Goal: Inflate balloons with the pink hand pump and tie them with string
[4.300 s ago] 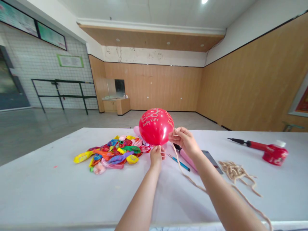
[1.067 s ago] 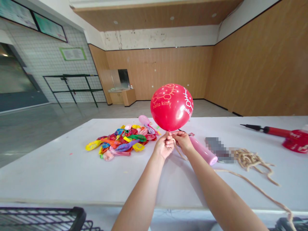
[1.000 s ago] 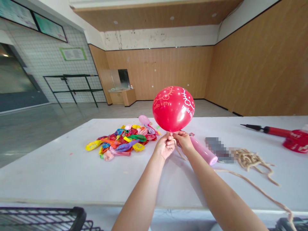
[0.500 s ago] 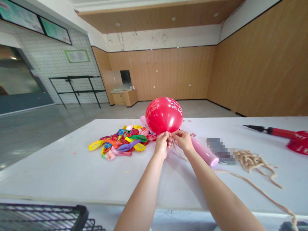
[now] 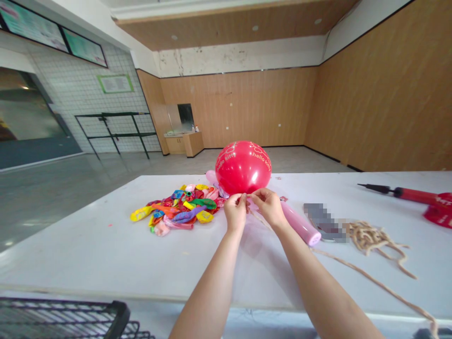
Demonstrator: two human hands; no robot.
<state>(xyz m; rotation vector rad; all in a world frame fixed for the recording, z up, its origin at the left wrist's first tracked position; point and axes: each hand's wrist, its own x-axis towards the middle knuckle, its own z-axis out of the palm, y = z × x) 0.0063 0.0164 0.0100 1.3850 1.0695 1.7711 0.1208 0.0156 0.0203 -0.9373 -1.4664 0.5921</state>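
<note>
A red inflated balloon (image 5: pixel 243 165) printed with "hello kitty" stands just beyond both hands, its neck toward me and mostly covered by fingers. My left hand (image 5: pixel 235 213) is closed in a pinch at that neck. Close beside it, my right hand (image 5: pixel 269 207) pinches at the same spot, where a beige cord (image 5: pixel 260 219) comes out below the fingers. Exactly how cord and neck lie between the fingertips is hidden. The cord passes behind my right forearm and runs across the table toward the lower right.
Left of my hands lies a pile of flat, coloured balloons (image 5: pixel 187 217). A pink cylinder (image 5: pixel 300 224), a blurred-out flat object (image 5: pixel 323 221), a heap of beige cord (image 5: pixel 369 237) and a red-and-black hand pump (image 5: pixel 416 194) lie on the white table (image 5: pixel 141 263). A black wire basket (image 5: pixel 63 310) stands lower left.
The balloon has turned slightly and shifted a little right. Both hands stay at its neck, with the fingertips drawn slightly differently around it. The cord between them hangs a bit further left.
</note>
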